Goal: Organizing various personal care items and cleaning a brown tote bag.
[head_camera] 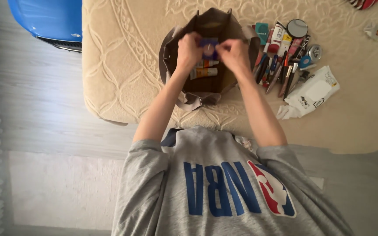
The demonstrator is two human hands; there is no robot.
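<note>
Both hands, left hand [189,50] and right hand [234,53], pinch a small blue packet [208,47] above the open brown bag [206,83], upper centre; cosmetics [281,61] lie spread alongside.

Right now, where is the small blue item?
In the head view, the small blue item is held between the left hand and right hand, above the open brown bag on the beige bedspread.

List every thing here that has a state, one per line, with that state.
Brown bag: open, upright on the bed.
Small blue item: held over the bag by both hands.
Left hand: grip closed on the blue item.
Right hand: grip closed on the blue item.
Tubes: lying flat inside the bag.
Cosmetics pile: spread out beside the bag.
White packet: lying flat, crumpled.
</note>
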